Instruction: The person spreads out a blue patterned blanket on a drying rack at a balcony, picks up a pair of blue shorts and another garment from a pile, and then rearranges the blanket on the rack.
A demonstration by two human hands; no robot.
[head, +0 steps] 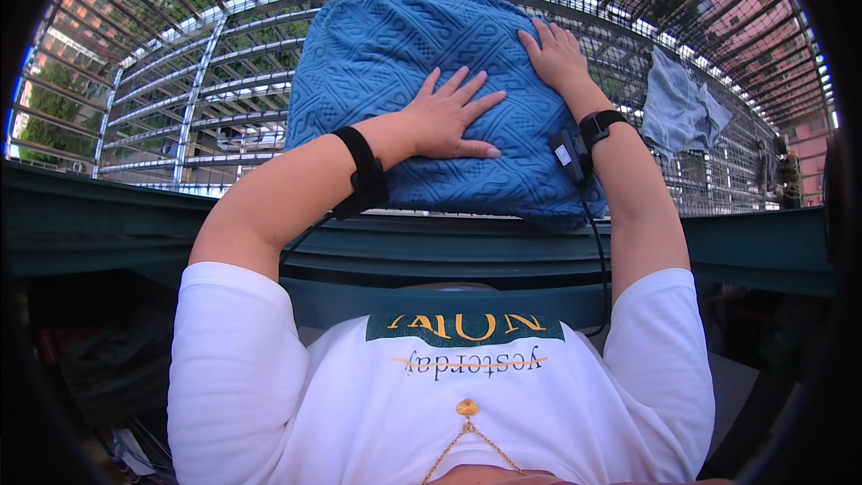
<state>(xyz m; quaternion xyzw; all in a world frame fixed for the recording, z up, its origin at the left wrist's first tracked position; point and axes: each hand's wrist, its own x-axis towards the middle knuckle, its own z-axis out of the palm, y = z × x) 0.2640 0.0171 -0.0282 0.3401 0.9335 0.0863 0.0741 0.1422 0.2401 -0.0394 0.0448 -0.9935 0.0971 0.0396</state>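
A plump blue cushion-like bundle (377, 81), covered in embossed patterned fabric, lies on the wire mesh of a window cage. My left hand (451, 114) rests flat on top of it, palm down with the fingers spread towards the right. Against its far right edge lies my right hand (555, 54), palm down, with the thumb apart from the fingers. Neither hand grips the fabric. Each wrist wears a black strap with a small device and a cable. The bundle's underside is hidden.
Metal bars and black mesh (256, 81) enclose the cage on its outer sides. A grey-blue cloth (677, 108) lies on the mesh to the right. Between me and the bundle runs a dark green window frame (444, 249). Buildings and trees show through the bars.
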